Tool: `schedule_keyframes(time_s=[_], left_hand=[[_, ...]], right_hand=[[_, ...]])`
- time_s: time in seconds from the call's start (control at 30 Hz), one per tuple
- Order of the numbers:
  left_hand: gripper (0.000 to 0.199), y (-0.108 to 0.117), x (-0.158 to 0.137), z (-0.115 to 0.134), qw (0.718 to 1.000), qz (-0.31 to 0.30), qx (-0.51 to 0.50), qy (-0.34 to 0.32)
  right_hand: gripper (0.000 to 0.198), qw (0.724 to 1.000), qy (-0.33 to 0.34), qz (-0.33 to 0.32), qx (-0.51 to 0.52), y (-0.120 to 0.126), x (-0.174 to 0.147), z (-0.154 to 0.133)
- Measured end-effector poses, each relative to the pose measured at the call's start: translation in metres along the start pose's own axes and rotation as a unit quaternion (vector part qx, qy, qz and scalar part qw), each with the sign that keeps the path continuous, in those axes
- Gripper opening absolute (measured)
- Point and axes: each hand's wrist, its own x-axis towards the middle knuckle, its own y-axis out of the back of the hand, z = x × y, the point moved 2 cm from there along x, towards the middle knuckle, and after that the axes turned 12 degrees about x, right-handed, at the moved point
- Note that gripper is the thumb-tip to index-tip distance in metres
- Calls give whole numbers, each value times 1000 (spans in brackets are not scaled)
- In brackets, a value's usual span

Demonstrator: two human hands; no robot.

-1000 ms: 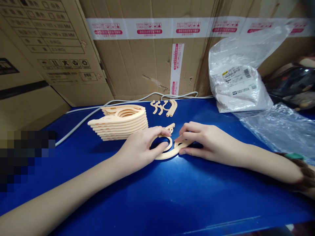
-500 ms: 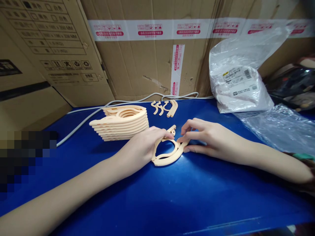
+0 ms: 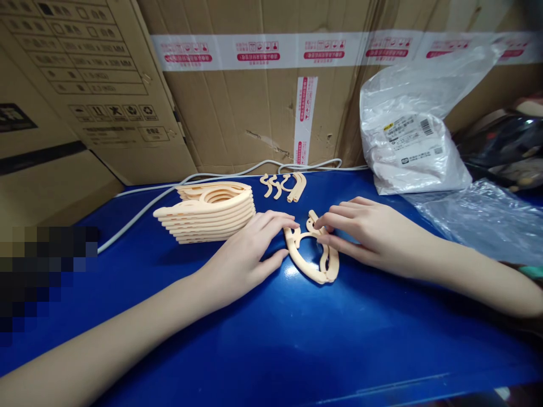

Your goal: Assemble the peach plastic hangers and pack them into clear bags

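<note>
A beige plastic folding hanger lies on the blue tabletop between my hands, its curved arms folded around a rounded opening. My right hand grips its right side, fingers over the top and thumb lower down. At the hanger's upper left edge, my left hand touches with its fingertips; its thumb is spread apart beside the arm. Just behind my left hand is a neat stack of matching folded hangers. Beyond the hanger, loose beige hooks and curved arm pieces lie in a small group.
A white cable runs along the table's back edge, in front of cardboard boxes. At the back right stands a white plastic bag with a label. Clear plastic wrap lies on the right of the blue table.
The hanger has turned, its pointed lower end swinging from left to right. My left hand has loosened its hold on it, while my right hand has moved onto its right side.
</note>
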Motion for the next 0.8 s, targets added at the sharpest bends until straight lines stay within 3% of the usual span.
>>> schedule_keyframes(time_s=[0.13,0.27,0.57,0.8], left_hand=[[36,1,0,4,1000,2,7,6],[48,1,-1,6,1000,4,1,12],[93,-2,-6,10,998,-47,21,38],[79,3,-4,18,999,-34,28,26]], right_hand=[[54,1000,25,-4,-3,3,0,-6],[62,999,43,-20,18,5,0,-11],[49,984,57,-89,141,1,-1,-18],[41,983,61,-45,164,1,0,-15]])
